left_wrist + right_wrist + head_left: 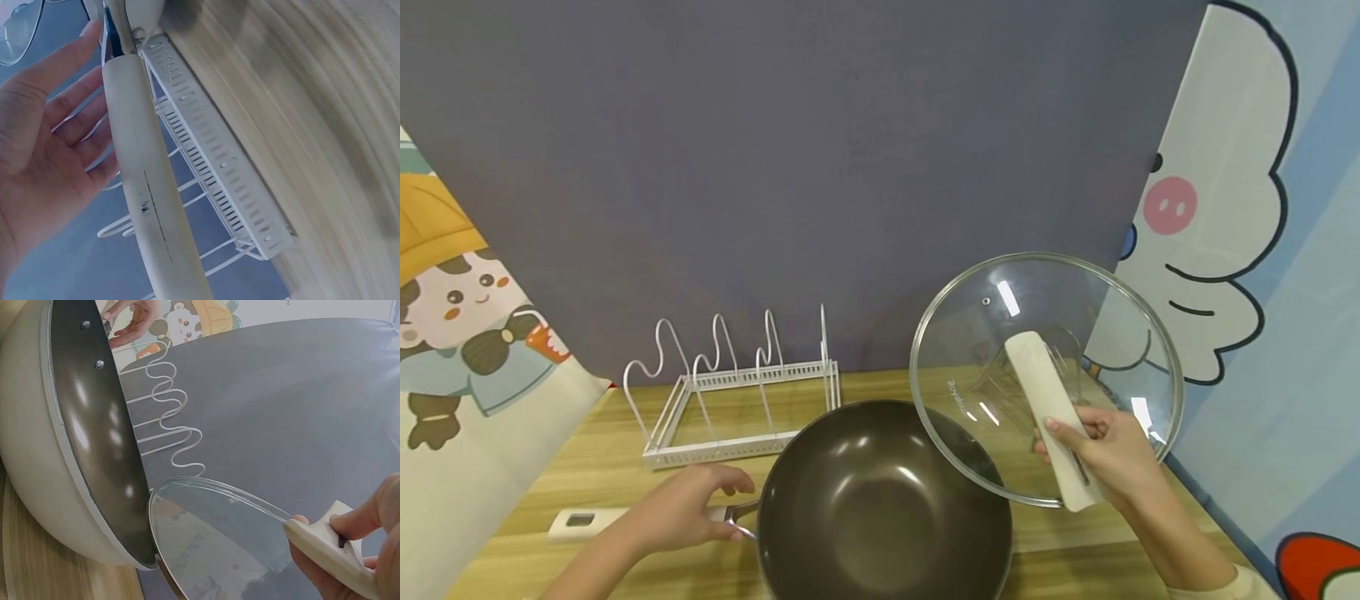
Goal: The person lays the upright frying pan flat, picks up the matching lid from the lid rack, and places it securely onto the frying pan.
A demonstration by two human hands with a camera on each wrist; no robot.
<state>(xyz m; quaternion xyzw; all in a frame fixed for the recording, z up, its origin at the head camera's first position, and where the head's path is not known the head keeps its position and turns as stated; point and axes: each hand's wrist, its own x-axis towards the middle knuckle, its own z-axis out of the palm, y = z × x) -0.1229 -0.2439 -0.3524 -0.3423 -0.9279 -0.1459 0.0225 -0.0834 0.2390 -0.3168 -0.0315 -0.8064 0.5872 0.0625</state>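
Note:
A dark-lined wok (pixel 887 500) with a pale outer side (pixel 37 444) stands on the wooden table. Its cream handle (pixel 147 162) points left. Beside that handle is my left hand (pixel 688 508), fingers spread and loosely bent near the wok end, not wrapped round it; the left wrist view shows the palm (pixel 50 137) facing the handle. My right hand (pixel 1108 454) grips the long cream handle (pixel 1052 417) of a clear glass lid (pixel 970 367). The lid is raised and tilted, overlapping the wok's right rim in the head view.
A white wire rack (pixel 722 450) with upright looped dividers stands behind the wok on the left. Through the lid, thin wire shapes show at the back right. A grey partition (pixel 850 167) closes off the back, with cartoon-printed panels (pixel 1225 208) at the sides.

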